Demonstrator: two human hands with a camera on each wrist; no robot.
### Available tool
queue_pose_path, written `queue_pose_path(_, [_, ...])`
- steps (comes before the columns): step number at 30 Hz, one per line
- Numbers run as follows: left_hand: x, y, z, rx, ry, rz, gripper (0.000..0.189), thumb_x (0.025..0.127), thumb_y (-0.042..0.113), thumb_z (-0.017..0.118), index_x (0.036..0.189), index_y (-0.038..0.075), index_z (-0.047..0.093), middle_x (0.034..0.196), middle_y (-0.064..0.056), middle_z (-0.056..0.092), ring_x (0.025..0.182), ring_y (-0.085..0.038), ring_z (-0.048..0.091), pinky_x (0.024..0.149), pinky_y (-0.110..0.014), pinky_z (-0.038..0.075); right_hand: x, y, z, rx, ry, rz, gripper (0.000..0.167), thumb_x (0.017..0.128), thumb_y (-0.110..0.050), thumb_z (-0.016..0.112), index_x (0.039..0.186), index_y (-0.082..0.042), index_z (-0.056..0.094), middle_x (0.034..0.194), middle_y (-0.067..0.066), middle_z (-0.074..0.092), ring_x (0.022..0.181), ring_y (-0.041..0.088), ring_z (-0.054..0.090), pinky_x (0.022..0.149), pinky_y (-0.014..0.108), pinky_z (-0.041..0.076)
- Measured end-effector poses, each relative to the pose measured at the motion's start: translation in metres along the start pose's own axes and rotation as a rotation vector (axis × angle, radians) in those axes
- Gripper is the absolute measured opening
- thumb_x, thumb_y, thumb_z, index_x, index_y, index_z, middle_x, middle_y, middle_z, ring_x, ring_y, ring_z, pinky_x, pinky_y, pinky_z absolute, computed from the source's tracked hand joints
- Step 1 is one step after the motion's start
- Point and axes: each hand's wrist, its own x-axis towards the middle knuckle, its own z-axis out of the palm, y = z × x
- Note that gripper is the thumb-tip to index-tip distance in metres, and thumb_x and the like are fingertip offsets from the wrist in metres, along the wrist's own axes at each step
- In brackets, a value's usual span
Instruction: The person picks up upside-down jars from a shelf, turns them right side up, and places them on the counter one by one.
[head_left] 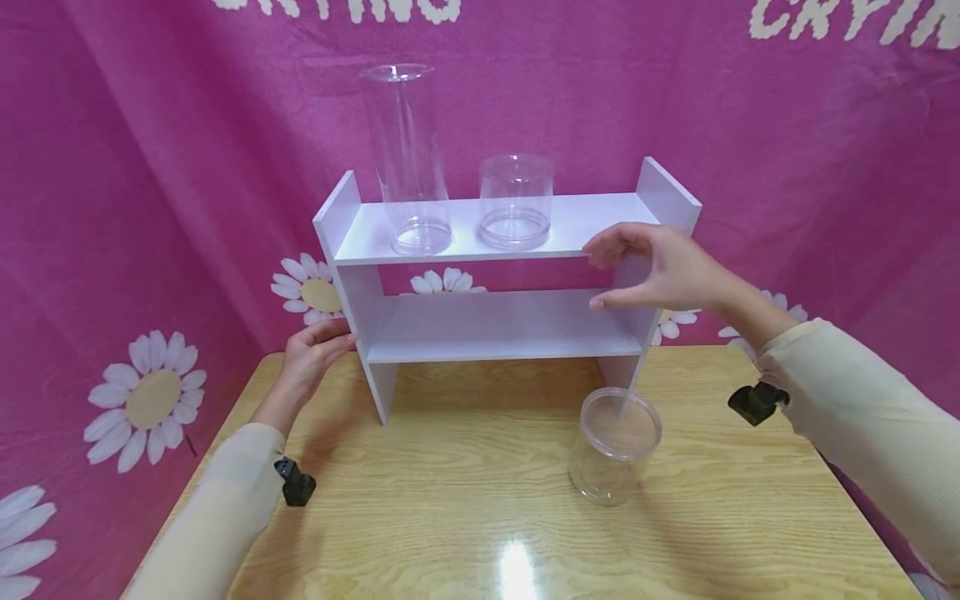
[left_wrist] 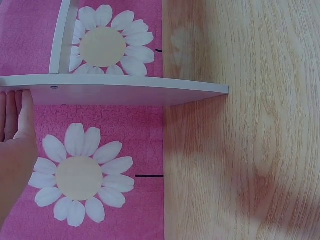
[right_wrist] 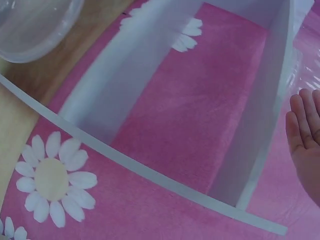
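A white two-tier shelf (head_left: 502, 327) stands on the wooden table. On its top board are a tall clear cylinder (head_left: 408, 158) at the left and a short clear jar (head_left: 516, 190) near the middle. My left hand (head_left: 306, 358) rests its fairly straight fingers against the outside of the left side panel (left_wrist: 125, 90). Thumb and fingers spread apart, my right hand (head_left: 671, 268) hovers in front of the shelf's right end and holds nothing. Below it on the table is another clear jar (head_left: 609, 471), upright, by the right panel's foot; part of it shows in the right wrist view.
A pink cloth (head_left: 225, 167) with white daisies and lettering hangs behind and beside the table (head_left: 420, 500). The shelf's side panels rise above its top board at both ends. Dark wrist cameras (head_left: 297, 483) sit on both sleeves.
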Motion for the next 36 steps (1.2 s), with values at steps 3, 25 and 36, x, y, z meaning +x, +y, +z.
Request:
queue_pose_path(3, [0.000,0.000,-0.001,0.010,0.002,-0.004,0.024,0.090,0.003,0.063,0.089,0.027,0.066,0.089,0.015,0.066,0.081,0.000,0.064,0.080,-0.010,0.054,0.007,-0.002,-0.007,0.001,-0.007,0.033,0.053,0.068,-0.013,0.087,0.115,-0.008,0.064,0.101,0.003,0.068,0.091,-0.004,0.061,0.087,0.008,0.046])
queue_pose_path(25, [0.002,0.000,-0.001,-0.023,-0.016,0.017,0.028,0.089,-0.002,0.060,0.088,0.026,0.065,0.087,0.015,0.068,0.080,0.001,0.065,0.078,-0.011,0.054,0.063,-0.012,-0.031,-0.041,-0.012,0.121,0.059,0.075,-0.024,0.082,0.124,-0.002,0.059,0.120,0.015,0.065,0.110,0.021,0.061,0.099,0.024,0.049])
queue_pose_path(36, [0.002,-0.001,-0.001,-0.013,-0.018,0.010,0.028,0.090,0.000,0.061,0.087,0.027,0.066,0.086,0.015,0.068,0.079,0.001,0.065,0.078,-0.011,0.054,0.089,-0.019,-0.034,0.050,-0.017,0.204,0.075,0.076,-0.029,0.081,0.138,-0.002,0.047,0.140,0.018,0.053,0.130,0.031,0.050,0.113,0.045,0.039])
